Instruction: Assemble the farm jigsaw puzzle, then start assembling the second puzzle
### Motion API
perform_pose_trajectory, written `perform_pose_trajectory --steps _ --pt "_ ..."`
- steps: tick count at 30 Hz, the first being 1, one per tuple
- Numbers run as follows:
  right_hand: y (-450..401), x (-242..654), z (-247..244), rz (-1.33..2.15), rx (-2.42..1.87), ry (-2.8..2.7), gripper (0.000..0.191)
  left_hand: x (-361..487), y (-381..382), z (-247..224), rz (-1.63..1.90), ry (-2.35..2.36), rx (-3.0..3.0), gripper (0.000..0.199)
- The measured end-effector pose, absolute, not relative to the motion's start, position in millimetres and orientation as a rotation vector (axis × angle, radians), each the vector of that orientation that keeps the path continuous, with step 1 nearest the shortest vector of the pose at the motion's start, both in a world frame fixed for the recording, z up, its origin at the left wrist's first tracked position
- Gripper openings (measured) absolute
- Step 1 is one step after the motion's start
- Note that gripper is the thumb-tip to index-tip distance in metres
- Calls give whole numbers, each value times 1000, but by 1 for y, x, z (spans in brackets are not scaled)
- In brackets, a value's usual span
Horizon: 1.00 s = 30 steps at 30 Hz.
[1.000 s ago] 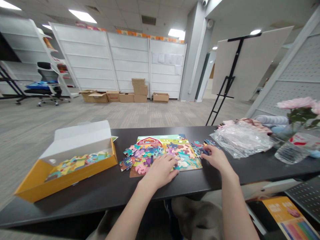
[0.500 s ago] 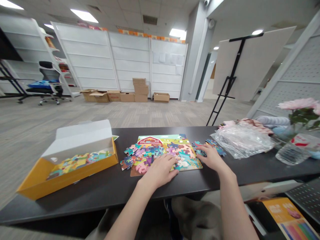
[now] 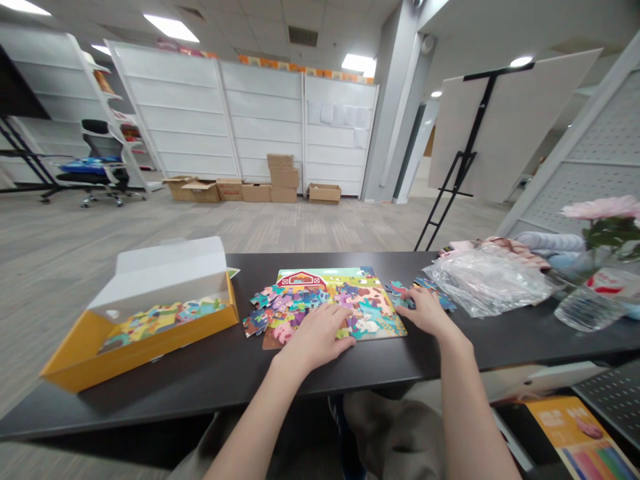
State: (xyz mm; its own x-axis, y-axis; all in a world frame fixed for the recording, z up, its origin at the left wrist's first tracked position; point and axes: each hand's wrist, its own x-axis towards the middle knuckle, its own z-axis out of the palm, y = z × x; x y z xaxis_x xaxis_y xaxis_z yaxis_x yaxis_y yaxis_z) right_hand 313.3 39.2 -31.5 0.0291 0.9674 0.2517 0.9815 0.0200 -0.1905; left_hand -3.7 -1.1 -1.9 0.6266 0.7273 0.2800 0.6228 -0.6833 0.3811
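The left grip (image 3: 315,339) is laid flat and open on the near edge of the jigsaw puzzle (image 3: 325,280), nothing visibly held, while the right grip (image 3: 429,312) is spread open against the loose pieces (image 3: 427,285) just right of the puzzle.

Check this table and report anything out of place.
Loose jigsaw pieces spill past the left edge of the puzzle board onto the dark table, and more lie beyond its right edge by the right hand. They look odd because they sit off the board, unfitted. A crumpled plastic bag lies bunched nearby.
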Motion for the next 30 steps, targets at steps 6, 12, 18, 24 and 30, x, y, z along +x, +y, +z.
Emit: perform_pose_trajectory --steps 6,12,18,24,30 --pt "40 315 -33 -121 -2046 -1965 34 -4 -3 0 579 1192 2573 60" --pt "38 311 -32 -215 -2044 -1975 34 -2 -2 -1 594 1183 2543 70" --pt "40 309 -29 -215 -2050 -1937 27 0 -2 -2 599 1157 2548 65" --pt "36 310 -31 -243 -2075 -1936 34 0 -3 -4 577 1184 2540 67" --pt "43 309 -26 -142 -2075 -1916 31 -1 -3 -5 583 1173 2547 67"
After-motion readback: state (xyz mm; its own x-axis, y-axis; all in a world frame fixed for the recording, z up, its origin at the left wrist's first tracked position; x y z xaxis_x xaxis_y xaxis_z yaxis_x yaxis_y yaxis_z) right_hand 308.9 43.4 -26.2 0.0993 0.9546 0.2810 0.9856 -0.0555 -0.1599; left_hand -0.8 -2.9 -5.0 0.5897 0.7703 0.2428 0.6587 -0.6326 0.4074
